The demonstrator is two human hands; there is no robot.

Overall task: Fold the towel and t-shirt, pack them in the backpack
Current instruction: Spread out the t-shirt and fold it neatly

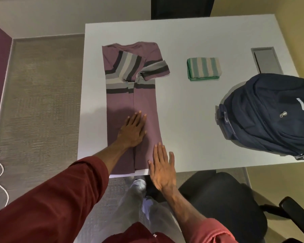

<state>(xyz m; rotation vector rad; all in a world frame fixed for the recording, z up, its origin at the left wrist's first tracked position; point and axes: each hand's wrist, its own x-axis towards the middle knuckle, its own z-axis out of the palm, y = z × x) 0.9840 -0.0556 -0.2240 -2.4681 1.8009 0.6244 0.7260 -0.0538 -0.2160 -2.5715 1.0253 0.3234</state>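
A mauve t-shirt (146,100) with grey, white and dark stripes lies lengthwise on the white table (191,123), both sides folded inward, one sleeve sticking out to the right. My left hand (132,129) presses flat on its lower part, fingers spread. My right hand (162,170) lies flat and open at the shirt's lower right edge, near the table's front edge. A folded green-and-white striped towel (203,68) sits to the right of the shirt. The dark blue backpack (270,113) lies at the table's right side, zipped as far as I can tell.
A grey cable hatch (266,60) is set into the table at the back right. A black office chair (223,199) stands in front of the table at right, another black chair (181,7) behind it. A white cable (0,172) trails on the carpet at left.
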